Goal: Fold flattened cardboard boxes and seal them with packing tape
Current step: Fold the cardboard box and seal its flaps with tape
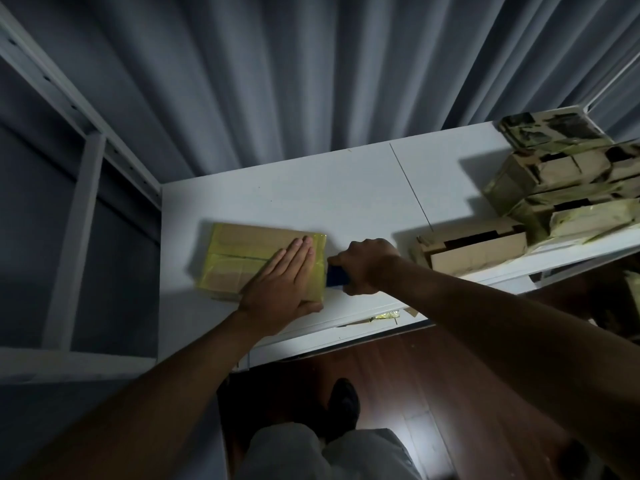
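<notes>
**Left hand flat on taped box, right hand gripping blue tape dispenser at box edge**

Head view. A cardboard box (pixel 242 258), closed and wrapped in strips of yellowish packing tape, lies flat on the white tabletop (pixel 346 199), toward its left end. The left forearm reaches in from the lower left. The left hand (pixel 284 285) lies palm-down on the near right part of the box top, fingers straight and held together, pointing away from the person; the thumb hangs over the near edge of the box. It presses on the box and grips nothing.

The right forearm enters from the lower right and crosses above the tabletop edge. The right hand (pixel 367 265) is curled into a fist around a blue tape dispenser (pixel 337 276), knuckles up. The dispenser's visible blue part sits just beside the right edge of the box, where a band of tape (pixel 318 268) runs down that side. Whether the dispenser touches the box cannot be determined.

To the right of the hands, an open cardboard box (pixel 474 249) rests on the tabletop. Behind it stands a stack of taped boxes (pixel 561 174) at the far right end. Grey curtains (pixel 311 81) hang behind the tabletop. A white metal frame (pixel 86 168) stands on the left. Below are a dark wooden floor (pixel 433 375), the person's light trousers (pixel 311 452) and one dark shoe (pixel 343 403).
</notes>
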